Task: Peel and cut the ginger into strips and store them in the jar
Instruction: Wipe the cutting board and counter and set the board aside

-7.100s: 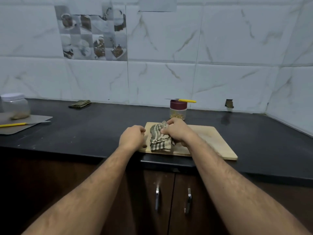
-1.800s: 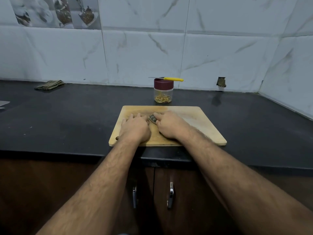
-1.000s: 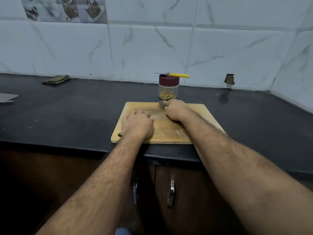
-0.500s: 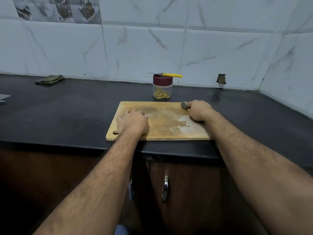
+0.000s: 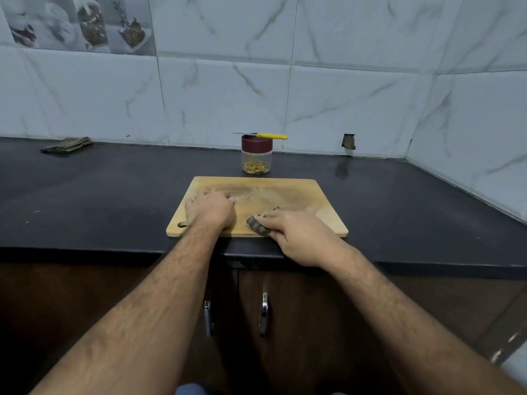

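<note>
A wooden cutting board (image 5: 319, 212) lies at the front edge of the black counter, with a damp streak across it. My left hand (image 5: 210, 210) rests flat on the board's left half. My right hand (image 5: 296, 233) grips a bunched striped cloth (image 5: 256, 224) and presses it on the board's near edge. Behind the board stands a clear jar (image 5: 256, 158) with a maroon lid and ginger strips at its bottom. A yellow-handled knife (image 5: 263, 135) lies across the lid.
A folded greenish cloth (image 5: 68, 144) lies at the back left near the tiled wall. The black counter (image 5: 99, 192) ends at a wall corner on the right. Two cabinet doors with metal handles (image 5: 264, 314) sit below.
My right hand has dragged the cloth from the board's far right corner back to its near edge. The left hand has stayed on the board's left half.
</note>
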A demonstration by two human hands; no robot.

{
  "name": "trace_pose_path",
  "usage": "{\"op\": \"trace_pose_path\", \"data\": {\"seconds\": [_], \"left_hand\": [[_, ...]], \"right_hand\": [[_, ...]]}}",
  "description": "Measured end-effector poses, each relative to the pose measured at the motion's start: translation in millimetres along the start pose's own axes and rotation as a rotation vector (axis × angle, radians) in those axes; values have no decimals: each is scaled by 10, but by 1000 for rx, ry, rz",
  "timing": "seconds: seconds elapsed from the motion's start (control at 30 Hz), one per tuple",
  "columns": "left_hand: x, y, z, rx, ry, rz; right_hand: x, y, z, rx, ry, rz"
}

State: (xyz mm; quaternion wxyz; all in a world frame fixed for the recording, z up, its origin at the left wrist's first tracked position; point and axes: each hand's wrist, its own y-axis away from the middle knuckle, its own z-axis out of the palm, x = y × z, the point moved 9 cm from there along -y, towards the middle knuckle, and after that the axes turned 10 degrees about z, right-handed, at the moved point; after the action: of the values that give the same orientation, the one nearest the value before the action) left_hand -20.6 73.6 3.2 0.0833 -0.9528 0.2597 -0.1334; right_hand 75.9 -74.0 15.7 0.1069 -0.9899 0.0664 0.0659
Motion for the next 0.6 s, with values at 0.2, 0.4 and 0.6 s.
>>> {"op": "trace_pose_path", "data": {"seconds": [0.2,0.4,0.6], "left_hand": [[-29,6,27,-27,-15,22],[-42,44,28,-26,-57,14],[-53,4,121,-94,-106,-25]], "right_hand": [[433,-328,6,-61,-61,224],[1308,-491,-197,-61,-44,515],[1295,-446,-126,-36,13,472]]}}
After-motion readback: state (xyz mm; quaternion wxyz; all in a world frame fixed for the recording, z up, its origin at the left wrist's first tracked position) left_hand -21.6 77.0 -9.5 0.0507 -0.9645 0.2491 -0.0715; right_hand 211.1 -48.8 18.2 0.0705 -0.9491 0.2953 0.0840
